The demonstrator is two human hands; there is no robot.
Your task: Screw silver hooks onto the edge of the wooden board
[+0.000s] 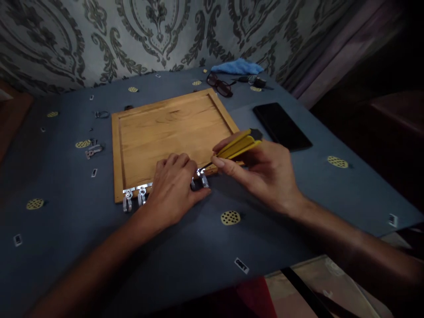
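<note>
A wooden framed panel lies flat on the table. Along its near edge runs a shiny metal hook rail with several hooks hanging over the side. My left hand is closed over the middle of this rail, fingers bent on the panel's edge and thumb beside the right-hand hook; it hides part of the rail. My right hand grips a yellow-handled screwdriver, tilted, its dark shaft pointing down-left. The tip meets the rail's right end, where any screw is too small to make out.
Left of the panel lie loose metal hooks and another small clip-like piece. A black phone rests to the right. Glasses, keys and a blue cloth are at the back, before a patterned curtain.
</note>
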